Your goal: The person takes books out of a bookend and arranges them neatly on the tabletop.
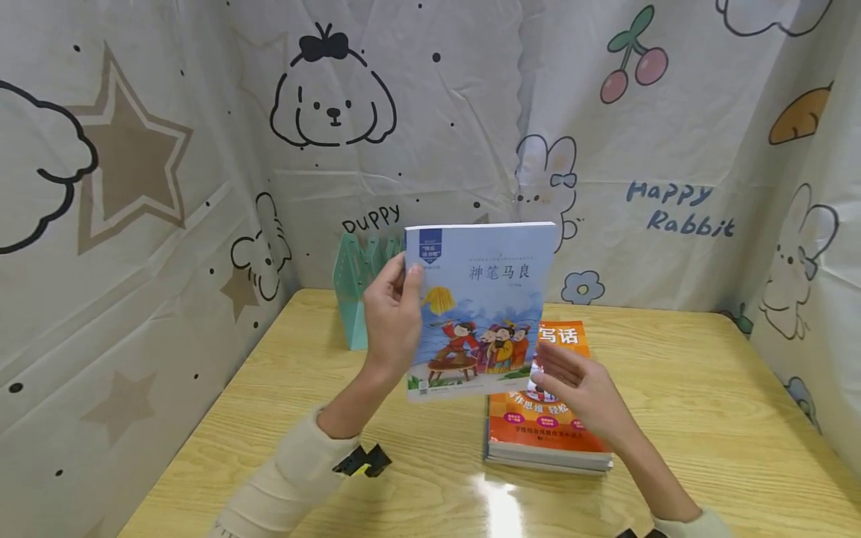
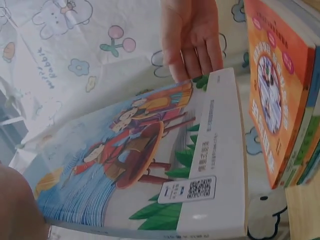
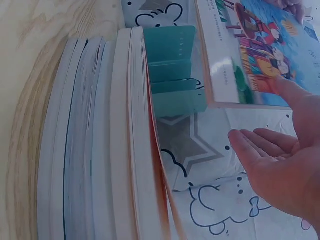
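Note:
My left hand (image 1: 395, 317) grips a blue picture book (image 1: 480, 299) by its left edge, thumb on the front cover, and holds it raised above the table. Figures around a round table are painted on its cover. At the book's lower right edge is my right hand (image 1: 581, 388), its fingers fairly straight. In the right wrist view its thumb (image 3: 292, 95) overlaps the cover's edge; whether it touches is hard to tell. Behind that hand, an orange book (image 1: 548, 433) tops a stack of books (image 3: 95, 140) lying on the table.
A teal folding bookend or rack (image 1: 353, 299) stands at the table's back left, partly hidden by the blue book and my left hand. The wooden table (image 1: 255, 418) is enclosed by a pale curtain (image 1: 437, 97) with cartoon prints at the back and sides.

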`<action>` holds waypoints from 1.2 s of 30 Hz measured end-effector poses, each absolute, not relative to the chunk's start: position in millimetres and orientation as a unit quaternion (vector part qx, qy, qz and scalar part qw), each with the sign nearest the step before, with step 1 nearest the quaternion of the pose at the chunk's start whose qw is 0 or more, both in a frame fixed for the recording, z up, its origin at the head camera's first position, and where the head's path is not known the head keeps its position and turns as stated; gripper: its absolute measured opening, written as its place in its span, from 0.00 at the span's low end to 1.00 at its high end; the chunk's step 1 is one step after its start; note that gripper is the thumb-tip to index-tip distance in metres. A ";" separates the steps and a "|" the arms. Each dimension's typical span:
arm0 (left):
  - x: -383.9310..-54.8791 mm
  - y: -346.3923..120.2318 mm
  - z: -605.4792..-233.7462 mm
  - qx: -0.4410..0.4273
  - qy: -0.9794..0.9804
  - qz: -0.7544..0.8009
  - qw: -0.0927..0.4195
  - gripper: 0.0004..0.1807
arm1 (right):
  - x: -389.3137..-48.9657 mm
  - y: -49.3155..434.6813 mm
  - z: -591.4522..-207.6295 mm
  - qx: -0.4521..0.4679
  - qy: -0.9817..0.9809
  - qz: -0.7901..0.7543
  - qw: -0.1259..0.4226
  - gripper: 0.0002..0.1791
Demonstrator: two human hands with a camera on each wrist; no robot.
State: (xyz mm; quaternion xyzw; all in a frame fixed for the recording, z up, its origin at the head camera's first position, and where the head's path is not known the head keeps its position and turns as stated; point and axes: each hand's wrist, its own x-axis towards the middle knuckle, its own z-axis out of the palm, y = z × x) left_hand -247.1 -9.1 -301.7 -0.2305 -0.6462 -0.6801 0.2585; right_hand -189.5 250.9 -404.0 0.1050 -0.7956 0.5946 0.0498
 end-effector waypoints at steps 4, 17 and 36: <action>-243.8 -5.4 -302.1 -0.219 -0.643 -0.699 0.225 0.17 | -191.4 246.2 -404.2 0.095 -0.800 0.591 0.043 0.36; -249.0 1.7 -309.2 -0.199 -0.643 -0.717 0.181 0.17 | -183.4 253.2 -407.9 0.126 -0.804 0.565 0.135 0.09; -280.2 2.9 -336.6 -0.216 -0.655 -0.715 0.118 0.19 | -165.0 277.7 -423.5 0.090 -0.798 0.575 0.158 0.09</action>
